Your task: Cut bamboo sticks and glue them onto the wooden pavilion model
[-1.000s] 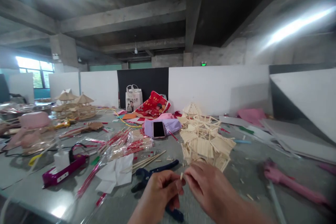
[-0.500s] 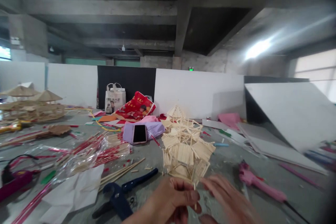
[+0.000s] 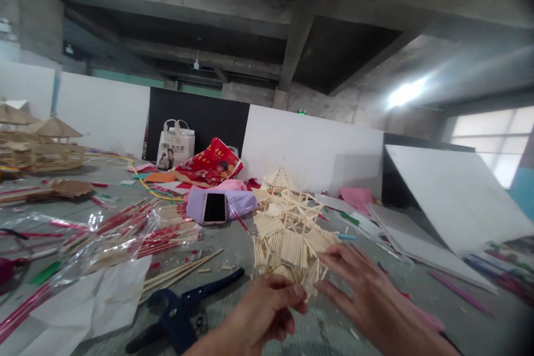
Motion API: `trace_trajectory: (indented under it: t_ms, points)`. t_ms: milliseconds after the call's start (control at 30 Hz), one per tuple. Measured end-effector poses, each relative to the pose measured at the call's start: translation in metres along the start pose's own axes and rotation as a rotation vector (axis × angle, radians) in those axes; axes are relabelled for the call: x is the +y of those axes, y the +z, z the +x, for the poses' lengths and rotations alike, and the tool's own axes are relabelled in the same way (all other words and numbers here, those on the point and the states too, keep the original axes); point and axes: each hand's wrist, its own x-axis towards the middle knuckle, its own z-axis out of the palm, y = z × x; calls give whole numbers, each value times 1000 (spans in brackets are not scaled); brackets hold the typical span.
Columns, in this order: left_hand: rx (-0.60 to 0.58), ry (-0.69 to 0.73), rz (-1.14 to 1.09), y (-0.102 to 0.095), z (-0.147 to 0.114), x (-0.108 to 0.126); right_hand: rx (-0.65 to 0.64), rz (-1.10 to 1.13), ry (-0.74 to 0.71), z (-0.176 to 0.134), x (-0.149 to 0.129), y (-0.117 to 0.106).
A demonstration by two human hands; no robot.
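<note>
A model building made of thin wooden sticks [image 3: 287, 247] stands in front of me, with tiered slatted roofs and a pointed top at the far end. My left hand [image 3: 271, 303] is at its near end, thumb and fingers pinched together; whatever they hold is hidden. To the right, my right hand [image 3: 361, 289] has its fingers stretched out and apart. Its fingertips are beside the model's right side, and I cannot tell whether they touch it. Left of my left hand lies a dark blue cutter [image 3: 173, 311]. My right hand and forearm mostly cover a pink glue gun [image 3: 428, 317].
Loose sticks [image 3: 187, 270], white paper [image 3: 98, 303] and plastic-wrapped stick bundles [image 3: 137, 231] spread across the left side. Behind them, a phone [image 3: 214, 208] rests on purple paper. Other stick-built pavilions [image 3: 52, 144] stand far left. White boards [image 3: 454, 189] lean at the right.
The view has tilted. My right hand has moved up alongside the model, covering most of the glue gun. A short stick seen in my left hand's pinch earlier no longer shows.
</note>
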Motion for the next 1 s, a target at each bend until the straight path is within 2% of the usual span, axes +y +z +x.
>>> trace_trajectory:
  t_ms: [167,367,567,767,1000]
  points:
    - [58,-37,-51,-9,3,-5,-40,-75,-46,16,16,12]
    - [16,-39,-57,-11,6,-8,-55,-153,-61,23,16,20]
    - [-48,-57,-45,-10,5,-7,-70,-134,-79,24,20,24]
    - [-57,-84,0,-9,6,-8,-76,-131,-85,22,24,28]
    - [-86,-87,-22,-9,11,-13,-29,-182,-116,21,26,30]
